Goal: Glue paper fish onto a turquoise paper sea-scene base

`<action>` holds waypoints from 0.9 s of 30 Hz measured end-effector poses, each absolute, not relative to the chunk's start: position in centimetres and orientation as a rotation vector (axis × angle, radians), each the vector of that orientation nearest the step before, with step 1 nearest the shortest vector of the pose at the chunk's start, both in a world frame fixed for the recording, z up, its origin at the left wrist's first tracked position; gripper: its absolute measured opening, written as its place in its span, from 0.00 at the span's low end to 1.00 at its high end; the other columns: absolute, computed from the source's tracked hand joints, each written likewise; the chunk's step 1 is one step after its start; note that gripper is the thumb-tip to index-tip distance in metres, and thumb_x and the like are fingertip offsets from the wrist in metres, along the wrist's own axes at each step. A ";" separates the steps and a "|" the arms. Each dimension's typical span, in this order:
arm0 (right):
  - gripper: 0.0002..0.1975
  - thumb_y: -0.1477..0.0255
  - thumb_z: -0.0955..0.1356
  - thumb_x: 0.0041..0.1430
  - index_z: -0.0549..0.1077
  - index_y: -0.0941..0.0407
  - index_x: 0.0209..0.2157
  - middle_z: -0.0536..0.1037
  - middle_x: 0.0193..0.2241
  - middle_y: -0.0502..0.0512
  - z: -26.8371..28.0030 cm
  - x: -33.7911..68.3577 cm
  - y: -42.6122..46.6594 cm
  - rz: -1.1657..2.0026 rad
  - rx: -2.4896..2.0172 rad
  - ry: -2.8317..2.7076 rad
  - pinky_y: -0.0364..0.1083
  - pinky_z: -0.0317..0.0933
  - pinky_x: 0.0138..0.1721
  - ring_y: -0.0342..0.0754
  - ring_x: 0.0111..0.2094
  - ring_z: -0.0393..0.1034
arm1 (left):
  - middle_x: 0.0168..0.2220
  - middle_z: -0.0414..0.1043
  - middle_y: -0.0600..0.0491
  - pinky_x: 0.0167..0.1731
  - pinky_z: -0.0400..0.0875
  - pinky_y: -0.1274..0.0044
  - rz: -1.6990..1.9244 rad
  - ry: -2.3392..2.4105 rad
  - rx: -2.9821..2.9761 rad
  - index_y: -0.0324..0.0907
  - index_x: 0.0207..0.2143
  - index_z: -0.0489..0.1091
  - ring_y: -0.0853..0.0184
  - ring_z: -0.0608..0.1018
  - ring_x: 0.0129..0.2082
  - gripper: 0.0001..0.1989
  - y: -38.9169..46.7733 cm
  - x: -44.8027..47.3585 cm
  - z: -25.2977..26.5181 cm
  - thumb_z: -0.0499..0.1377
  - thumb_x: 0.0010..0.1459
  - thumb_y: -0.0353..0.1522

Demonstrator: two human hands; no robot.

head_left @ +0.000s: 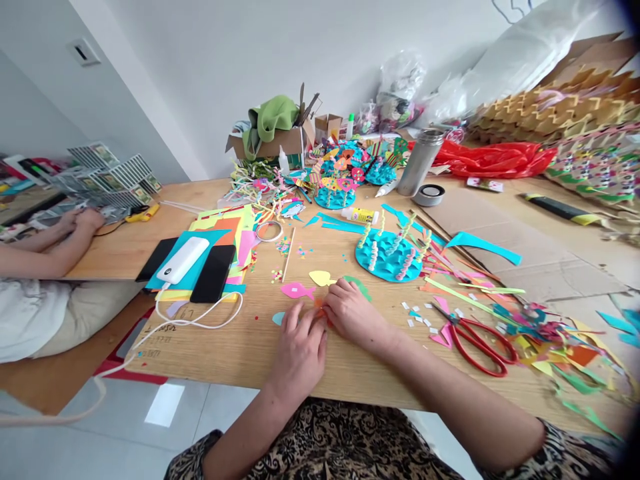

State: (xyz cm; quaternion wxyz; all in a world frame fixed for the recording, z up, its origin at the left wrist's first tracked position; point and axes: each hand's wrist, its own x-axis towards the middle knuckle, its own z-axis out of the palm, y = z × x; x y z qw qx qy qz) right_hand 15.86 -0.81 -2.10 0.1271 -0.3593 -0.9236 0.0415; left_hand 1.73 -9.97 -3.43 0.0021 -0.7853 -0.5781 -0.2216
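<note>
While an orange paper piece (319,303) is largely covered by the fingers of both hands at the near side of the table (200,357), its full shape cannot be made out. It is reached by the bent fingertips of the left hand (301,343) and the right hand (351,309), which are brought close together; whether it is pinched or merely pressed to the wood cannot be told. Judging by what is laid around it, the cutting appears well advanced: a pink fish (302,292) and a yellow fish (320,277) are seen, while a green piece (361,287) and a light-blue piece (278,319) are partly hidden. A white square (294,289) is borne by the pink fish but none is seen on the yellow one, so that step seems only partly done; loose white squares (427,323) are scattered near the red scissors (480,343). Twisted strips (374,255) are stood on the blue base (383,270), yet no fish is fixed there. Farther back, a cardboard box (270,148) is heaped with green cloth (275,117), and colourful items are held in a clear plastic bag (403,67); the contents of the metal flask (421,163) cannot be seen.
</note>
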 end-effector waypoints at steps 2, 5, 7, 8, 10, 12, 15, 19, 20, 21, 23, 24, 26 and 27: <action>0.13 0.76 0.62 0.64 0.73 0.60 0.28 0.73 0.29 0.59 -1.7 16.0 -0.6 0.167 -1.126 -2.606 0.48 0.49 0.38 0.50 0.36 0.60 | 0.50 0.71 0.47 0.56 0.63 0.55 -0.677 -1.812 -2.461 0.41 0.47 0.70 0.51 0.64 0.57 0.13 -9.8 1.7 -3.4 0.55 0.59 0.26; 0.12 0.75 0.62 0.64 0.75 0.59 0.30 0.73 0.30 0.59 -0.9 17.4 -0.2 0.206 -1.206 -2.463 0.48 0.51 0.39 0.51 0.38 0.61 | 0.51 0.71 0.47 0.56 0.63 0.54 -0.662 -1.804 -2.471 0.41 0.48 0.70 0.52 0.65 0.56 0.13 -9.9 1.7 -3.3 0.54 0.60 0.27; 0.13 0.73 0.62 0.64 0.76 0.58 0.30 0.74 0.30 0.58 -0.5 19.5 -0.1 0.201 -1.221 -2.422 0.48 0.52 0.39 0.52 0.38 0.62 | 0.51 0.70 0.47 0.56 0.63 0.54 -0.657 -1.810 -2.482 0.41 0.48 0.70 0.51 0.64 0.57 0.13 -9.9 1.6 -3.3 0.54 0.61 0.27; 0.13 0.73 0.62 0.64 0.76 0.57 0.30 0.74 0.29 0.58 -0.4 20.9 -0.1 0.184 -1.237 -2.416 0.49 0.53 0.38 0.52 0.37 0.62 | 0.51 0.70 0.47 0.57 0.62 0.53 -0.658 -1.814 -2.486 0.41 0.48 0.70 0.51 0.64 0.58 0.13 -10.0 1.6 -3.3 0.54 0.61 0.28; 0.14 0.74 0.61 0.64 0.76 0.56 0.30 0.74 0.29 0.58 -0.5 23.8 -0.2 0.126 -1.287 -2.396 0.49 0.54 0.37 0.52 0.36 0.62 | 0.51 0.71 0.48 0.57 0.62 0.53 -0.670 -1.822 -2.493 0.41 0.48 0.70 0.51 0.63 0.58 0.13 -10.0 1.6 -3.1 0.55 0.61 0.28; 0.13 0.75 0.61 0.62 0.77 0.56 0.30 0.74 0.29 0.59 -0.8 26.4 -0.2 0.052 -1.348 -2.395 0.50 0.56 0.37 0.53 0.36 0.63 | 0.50 0.71 0.47 0.56 0.63 0.54 -0.697 -1.824 -2.500 0.41 0.46 0.71 0.51 0.64 0.58 0.12 -9.8 1.6 -2.9 0.55 0.61 0.29; 0.14 0.74 0.62 0.60 0.77 0.55 0.28 0.75 0.28 0.58 -1.3 29.1 -0.1 -0.021 -1.422 -2.406 0.51 0.58 0.39 0.54 0.36 0.64 | 0.49 0.73 0.47 0.55 0.65 0.55 -0.765 -1.804 -2.513 0.41 0.45 0.72 0.53 0.65 0.57 0.11 -9.5 1.5 -2.6 0.55 0.61 0.29; 0.11 0.70 0.65 0.59 0.77 0.55 0.26 0.75 0.26 0.57 -1.3 30.2 0.1 -0.032 -1.521 -2.404 0.51 0.59 0.37 0.53 0.34 0.65 | 0.49 0.73 0.47 0.54 0.67 0.58 -0.877 -1.769 -2.537 0.41 0.46 0.71 0.56 0.67 0.55 0.11 -8.9 1.0 -2.3 0.54 0.62 0.29; 0.11 0.69 0.66 0.58 0.77 0.56 0.25 0.74 0.25 0.57 -1.3 30.3 0.2 -0.027 -1.541 -2.404 0.50 0.59 0.37 0.53 0.34 0.65 | 0.48 0.73 0.47 0.54 0.68 0.59 -0.897 -1.765 -2.546 0.41 0.46 0.71 0.57 0.68 0.55 0.11 -8.6 0.8 -2.1 0.54 0.62 0.29; 0.11 0.68 0.67 0.58 0.76 0.56 0.25 0.74 0.25 0.57 -1.2 30.4 0.2 -0.021 -1.555 -2.407 0.50 0.59 0.36 0.53 0.34 0.65 | 0.48 0.73 0.47 0.53 0.69 0.60 -0.913 -1.756 -2.556 0.41 0.45 0.71 0.57 0.68 0.54 0.11 -8.3 0.6 -1.9 0.54 0.62 0.29; 0.12 0.67 0.66 0.59 0.76 0.55 0.25 0.74 0.25 0.57 -1.2 30.6 0.3 -0.018 -1.558 -2.411 0.51 0.59 0.36 0.53 0.34 0.66 | 0.48 0.74 0.47 0.52 0.70 0.61 -0.930 -1.738 -2.579 0.42 0.46 0.72 0.59 0.70 0.52 0.11 -7.6 -0.1 -1.3 0.53 0.63 0.29; 0.13 0.67 0.65 0.60 0.77 0.55 0.25 0.75 0.25 0.57 -1.1 30.8 0.3 -0.020 -1.550 -2.411 0.51 0.59 0.37 0.53 0.34 0.66 | 0.48 0.74 0.47 0.52 0.70 0.61 -0.934 -1.727 -2.589 0.42 0.46 0.72 0.59 0.71 0.51 0.12 -7.1 -0.5 -1.0 0.53 0.63 0.29; 0.15 0.69 0.62 0.62 0.77 0.55 0.27 0.75 0.26 0.58 -1.0 30.8 0.3 -0.028 -1.515 -2.400 0.52 0.60 0.37 0.53 0.34 0.66 | 0.48 0.74 0.48 0.53 0.69 0.62 -0.942 -1.727 -2.593 0.43 0.47 0.72 0.61 0.72 0.51 0.13 -6.1 -1.5 -0.4 0.52 0.63 0.29; 0.16 0.70 0.61 0.63 0.78 0.55 0.28 0.75 0.26 0.59 -0.9 30.6 0.2 -0.027 -1.486 -2.395 0.52 0.61 0.38 0.54 0.34 0.66 | 0.47 0.74 0.48 0.52 0.70 0.62 -0.959 -1.730 -2.568 0.44 0.46 0.72 0.62 0.73 0.50 0.12 -5.6 -2.1 -0.2 0.52 0.63 0.29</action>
